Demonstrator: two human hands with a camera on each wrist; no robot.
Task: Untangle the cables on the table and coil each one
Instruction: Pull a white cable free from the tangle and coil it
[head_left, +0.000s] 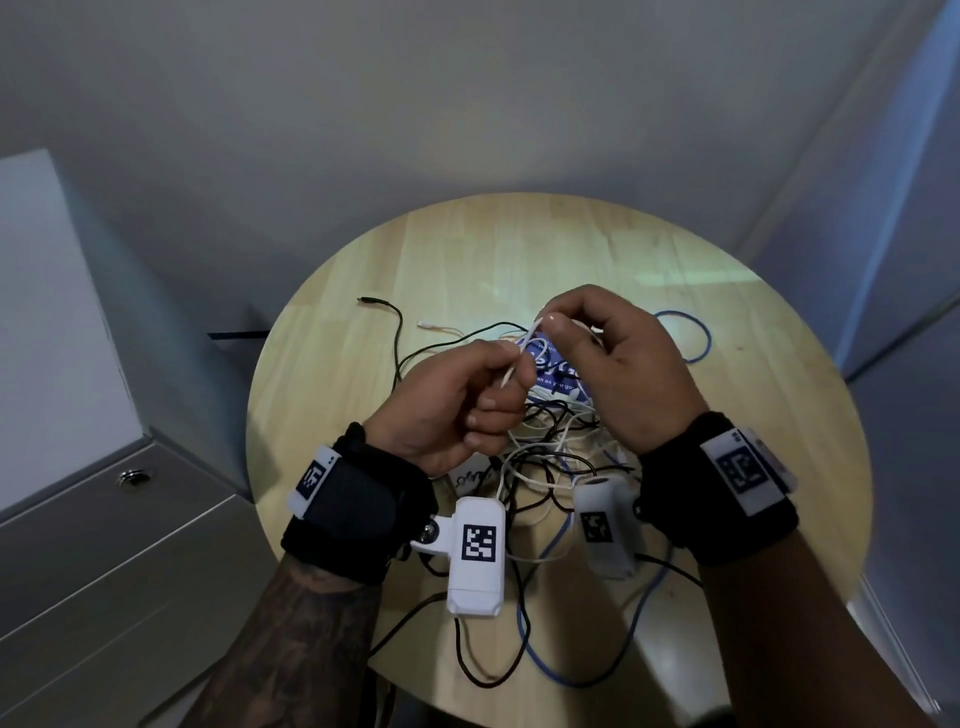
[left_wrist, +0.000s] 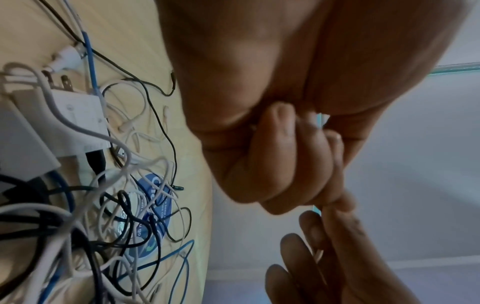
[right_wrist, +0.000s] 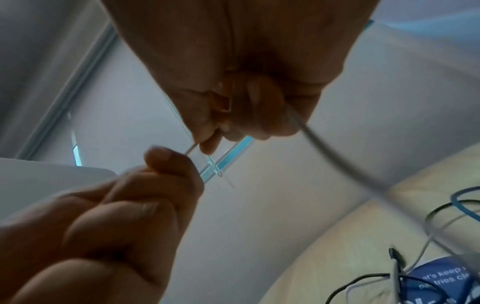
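A tangle of white, black and blue cables (head_left: 550, 457) lies in the middle of the round wooden table (head_left: 322, 374), also seen in the left wrist view as the cable tangle (left_wrist: 124, 205). Both hands are raised above it. My left hand (head_left: 498, 374) pinches a thin white cable (head_left: 524, 345) between thumb and curled fingers. My right hand (head_left: 558, 319) pinches the same white cable a short way further along. In the right wrist view the white cable (right_wrist: 337, 162) runs from the right hand (right_wrist: 210, 142) down to the pile, and the left hand (right_wrist: 161, 162) pinches it close by.
A blue printed card (head_left: 563, 371) lies under the tangle. A white power adapter (left_wrist: 78, 115) with metal prongs sits among the cables. A blue cable loop (head_left: 696, 332) reaches toward the table's right side. A grey cabinet (head_left: 78, 519) stands left of the table. A black cable end (head_left: 369, 300) lies at the far left.
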